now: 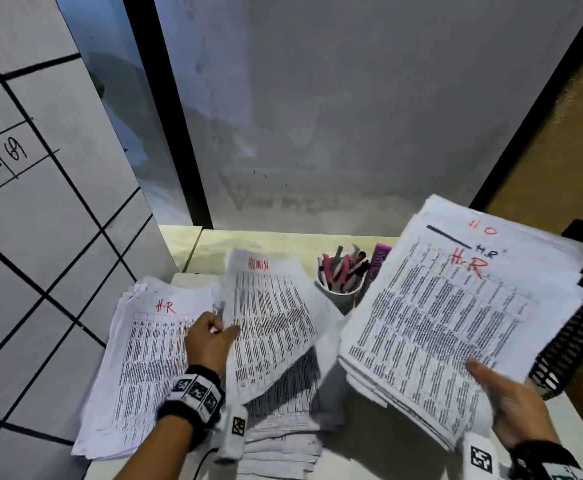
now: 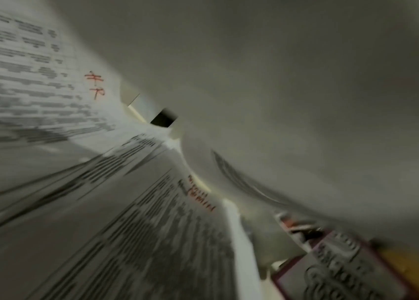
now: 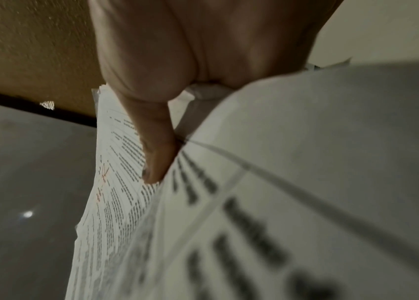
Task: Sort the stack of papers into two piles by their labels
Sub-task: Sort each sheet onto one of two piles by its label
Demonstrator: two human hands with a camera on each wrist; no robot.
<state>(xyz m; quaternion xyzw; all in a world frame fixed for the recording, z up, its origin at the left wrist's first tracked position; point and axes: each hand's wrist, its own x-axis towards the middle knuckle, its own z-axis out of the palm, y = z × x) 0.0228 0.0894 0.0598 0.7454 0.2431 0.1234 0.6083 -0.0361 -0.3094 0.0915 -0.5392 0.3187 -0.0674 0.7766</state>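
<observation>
- The stack of papers (image 1: 456, 323) is being held up over the right edge of the tabletop (image 1: 207, 242) by the right hand (image 1: 511, 407). The thumb (image 3: 157, 154) is being pressed on the top sheet and the other fingers are hidden under the stack, so the stack is being pinched at its near corner.
- One loose sheet (image 1: 269, 317) with a red label is being pinched at its left edge by the left hand (image 1: 210, 341), above the middle of the tabletop.
- A pile marked H.R (image 1: 144, 348) is lying by the left edge of the tabletop. Another pile (image 1: 283, 434) is lying by the near edge, under the loose sheet.
- The stack is probably quite heavy and floppy. It is best held from below with a flat palm, or the sheets may be sliding off.
- A single sheet is very light and soft and is bending easily. It is best taken at an edge or corner with two fingertips. Sheets may be sticking together.
- The red label on the loose sheet is being blurred; it may read ADMIN, but this cannot be told for sure.
- The left wrist view is being smeared, and no fingers are being shown in it.
- The cup of pens (image 1: 340, 275) is being partly hidden behind the stack.
- The top of the middle pile is being covered, so its label cannot be read.
</observation>
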